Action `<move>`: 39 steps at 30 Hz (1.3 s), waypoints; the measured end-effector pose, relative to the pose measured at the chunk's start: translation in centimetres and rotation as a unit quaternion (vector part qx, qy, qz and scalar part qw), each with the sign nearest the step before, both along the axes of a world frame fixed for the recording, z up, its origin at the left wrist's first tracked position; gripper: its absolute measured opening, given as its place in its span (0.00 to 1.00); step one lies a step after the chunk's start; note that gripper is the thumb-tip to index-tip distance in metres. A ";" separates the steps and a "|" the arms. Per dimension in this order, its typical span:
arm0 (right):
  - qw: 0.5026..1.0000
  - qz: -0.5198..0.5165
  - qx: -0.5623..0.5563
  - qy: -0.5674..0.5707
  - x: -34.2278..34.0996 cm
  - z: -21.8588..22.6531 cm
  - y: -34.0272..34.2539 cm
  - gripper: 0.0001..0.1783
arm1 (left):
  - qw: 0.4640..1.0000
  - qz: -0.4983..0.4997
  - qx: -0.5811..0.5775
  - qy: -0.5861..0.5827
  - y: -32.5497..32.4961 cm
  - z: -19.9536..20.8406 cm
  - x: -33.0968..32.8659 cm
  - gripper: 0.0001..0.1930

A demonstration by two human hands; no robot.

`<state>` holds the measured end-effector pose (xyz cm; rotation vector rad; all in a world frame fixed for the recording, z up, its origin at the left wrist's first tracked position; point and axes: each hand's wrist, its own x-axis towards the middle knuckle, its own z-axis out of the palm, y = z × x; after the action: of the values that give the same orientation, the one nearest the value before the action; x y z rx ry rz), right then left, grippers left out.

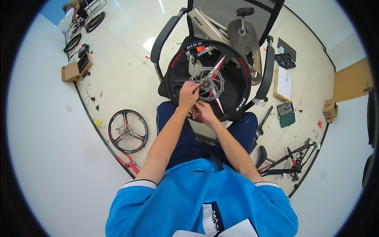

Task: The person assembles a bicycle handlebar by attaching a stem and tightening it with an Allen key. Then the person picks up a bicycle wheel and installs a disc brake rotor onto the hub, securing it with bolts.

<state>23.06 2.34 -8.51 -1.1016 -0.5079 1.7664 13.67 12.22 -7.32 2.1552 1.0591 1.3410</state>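
Note:
A black bicycle wheel [245,93] with white and red spoke faces lies flat across an office chair in front of my knees. Bolted at its middle is a silver disc brake rotor [216,82] around the hub. My left hand [188,94] is closed at the rotor's left edge, its fingertips pinched close to the hub. Just below it, my right hand [205,112] is also closed, fingertips together near the rotor's lower edge. Whatever small thing either hand pinches is hidden by the fingers. Metal parts [193,65] lie above the rotor, within the wheel.
The chair's armrests [166,37] flank the wheel, with a bicycle frame part [209,25] and a saddle-shaped grey piece [241,35] behind it. Another wheel [114,136] lies left on the floor. At right are a green case [287,120] and a black bike frame [292,162].

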 end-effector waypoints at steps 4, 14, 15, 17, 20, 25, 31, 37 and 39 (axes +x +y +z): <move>0.992 -0.017 -0.054 0.113 -0.7 0.1 -1.2 0.23 | 1.000 0.012 -0.006 -0.012 -0.3 0.1 0.1 0.08; 0.991 -0.037 -0.046 0.117 3.4 -1.6 -2.0 0.25 | 0.999 0.021 -0.021 -0.036 -0.7 -0.3 0.0 0.08; 0.992 -0.070 -0.055 0.094 5.8 -1.4 -1.9 0.25 | 0.999 0.022 -0.011 -0.037 -0.6 -0.3 0.1 0.08; 0.999 -0.022 -0.025 -0.013 9.0 0.3 -1.2 0.24 | 0.999 0.015 0.004 -0.035 -0.6 -0.2 0.3 0.08; 0.997 0.029 0.007 -0.076 10.2 4.5 0.2 0.23 | 0.999 0.019 -0.023 -0.028 -0.6 0.2 0.2 0.07; 0.992 0.019 -0.013 -0.126 7.0 3.9 -1.6 0.20 | 1.000 0.000 -0.022 -0.010 -0.3 1.1 0.2 0.07; 0.991 -0.014 0.028 -0.127 1.2 2.4 -2.9 0.18 | 0.999 -0.042 0.002 0.018 0.4 1.9 -0.3 0.06; 0.979 -0.091 0.046 -0.178 2.0 1.0 -3.3 0.20 | 0.998 -0.051 -0.022 0.011 0.6 2.7 -0.2 0.06; 0.983 -0.103 0.058 -0.143 3.0 1.6 -3.2 0.21 | 0.998 -0.049 -0.031 0.008 0.6 3.0 -0.2 0.06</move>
<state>26.02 -0.88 -6.88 -1.2845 -0.6386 1.3903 13.50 12.85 -4.29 2.1457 0.9747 1.2333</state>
